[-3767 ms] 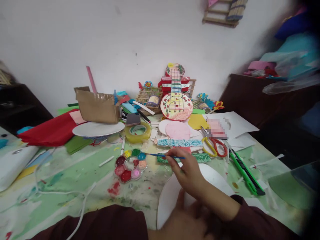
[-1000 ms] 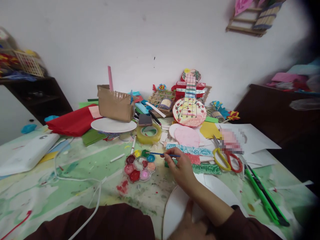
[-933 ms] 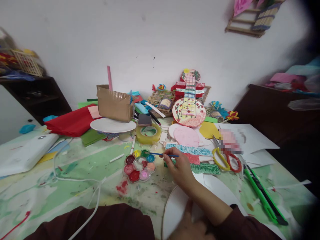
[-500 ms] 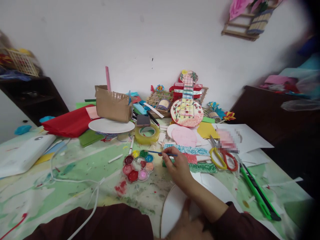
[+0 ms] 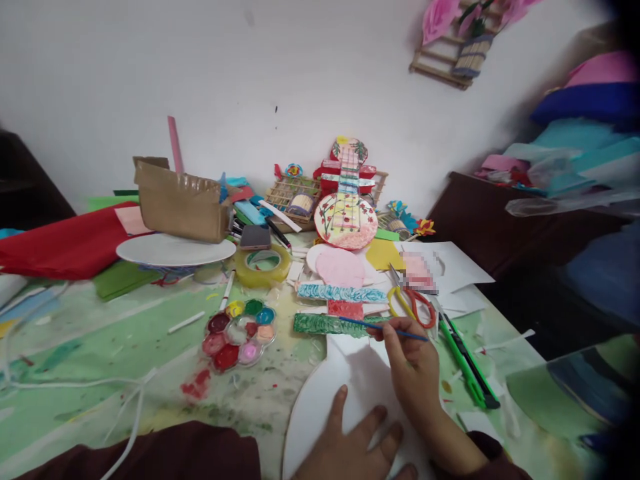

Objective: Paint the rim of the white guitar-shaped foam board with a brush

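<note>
My right hand (image 5: 413, 363) pinches a thin blue paintbrush (image 5: 367, 325), its tip at a green-painted strip (image 5: 317, 324). Whether the bristles touch the strip I cannot tell. Fingers spread, my left hand (image 5: 357, 440) lies flat on a white rounded board (image 5: 310, 413) close to me. The board's narrow end reaches up to the green strip. Beyond it are a red-painted piece (image 5: 345, 309) and a blue-and-white painted strip (image 5: 340, 293). To the left sits a flower-shaped paint palette (image 5: 240, 337) with several colours in its wells.
Right of the strips lie scissors (image 5: 413, 307) and a green utility knife (image 5: 467, 363). A tape roll (image 5: 263, 265), a cardboard box (image 5: 183, 207) on a white disc (image 5: 175, 252) and a painted paper guitar (image 5: 346, 217) stand farther back. A white cable (image 5: 137, 413) crosses the left side.
My right hand has moved with the paintbrush from above the palette rightward to the green strip. My left hand now shows spread on the board. The view has turned right.
</note>
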`<action>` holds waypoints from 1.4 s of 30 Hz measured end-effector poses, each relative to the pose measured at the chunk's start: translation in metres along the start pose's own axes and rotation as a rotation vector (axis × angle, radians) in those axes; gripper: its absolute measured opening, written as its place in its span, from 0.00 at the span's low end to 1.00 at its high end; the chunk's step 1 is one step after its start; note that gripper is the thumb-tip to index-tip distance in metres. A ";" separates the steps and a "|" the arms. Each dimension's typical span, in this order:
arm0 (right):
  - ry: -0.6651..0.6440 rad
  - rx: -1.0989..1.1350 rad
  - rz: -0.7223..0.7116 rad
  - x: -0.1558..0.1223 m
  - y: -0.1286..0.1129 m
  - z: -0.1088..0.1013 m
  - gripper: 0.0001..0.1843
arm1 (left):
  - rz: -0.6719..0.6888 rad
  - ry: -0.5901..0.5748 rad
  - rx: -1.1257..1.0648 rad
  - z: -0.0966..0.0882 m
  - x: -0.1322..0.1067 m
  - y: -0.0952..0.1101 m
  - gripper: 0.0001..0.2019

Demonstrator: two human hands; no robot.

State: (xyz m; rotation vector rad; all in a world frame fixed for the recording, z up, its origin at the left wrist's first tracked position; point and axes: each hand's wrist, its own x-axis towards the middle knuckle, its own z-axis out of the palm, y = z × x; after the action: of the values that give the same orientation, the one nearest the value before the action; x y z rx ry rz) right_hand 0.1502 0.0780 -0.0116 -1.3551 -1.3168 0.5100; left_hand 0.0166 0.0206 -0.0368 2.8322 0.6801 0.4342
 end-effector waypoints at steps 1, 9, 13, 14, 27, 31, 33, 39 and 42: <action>0.019 -0.012 -0.006 0.000 0.000 -0.002 0.12 | 0.000 0.002 0.011 0.000 0.000 0.000 0.17; -0.006 -0.228 -0.124 0.001 -0.007 -0.005 0.08 | 0.077 -0.119 0.061 -0.024 0.001 0.000 0.17; -0.061 -0.225 -0.156 0.001 -0.007 -0.004 0.08 | 0.069 -0.176 0.032 -0.029 0.002 0.000 0.17; -0.070 -0.225 -0.167 0.002 -0.006 -0.004 0.07 | 0.074 -0.184 0.033 -0.029 0.002 0.000 0.17; -0.025 -0.280 -0.217 0.007 -0.013 -0.007 0.07 | 0.110 -0.131 0.092 -0.027 0.000 -0.001 0.17; -0.022 -0.286 -0.241 0.008 -0.013 -0.009 0.08 | 0.130 -0.095 0.116 -0.023 -0.001 -0.003 0.17; -0.011 -0.291 -0.246 0.009 -0.014 -0.011 0.08 | 0.137 -0.078 0.122 -0.022 -0.001 -0.002 0.16; 0.001 -0.296 -0.208 0.010 -0.014 -0.012 0.08 | 0.135 -0.119 0.120 -0.025 -0.001 0.000 0.17; -0.013 -0.288 -0.211 0.010 -0.013 -0.013 0.08 | 0.134 -0.091 0.118 -0.024 -0.001 -0.001 0.16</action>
State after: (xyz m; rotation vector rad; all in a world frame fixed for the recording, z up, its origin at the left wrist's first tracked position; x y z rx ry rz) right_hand 0.1592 0.0789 0.0075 -1.4244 -1.5673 0.1892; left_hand 0.0073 0.0236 -0.0149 3.0000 0.5163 0.2918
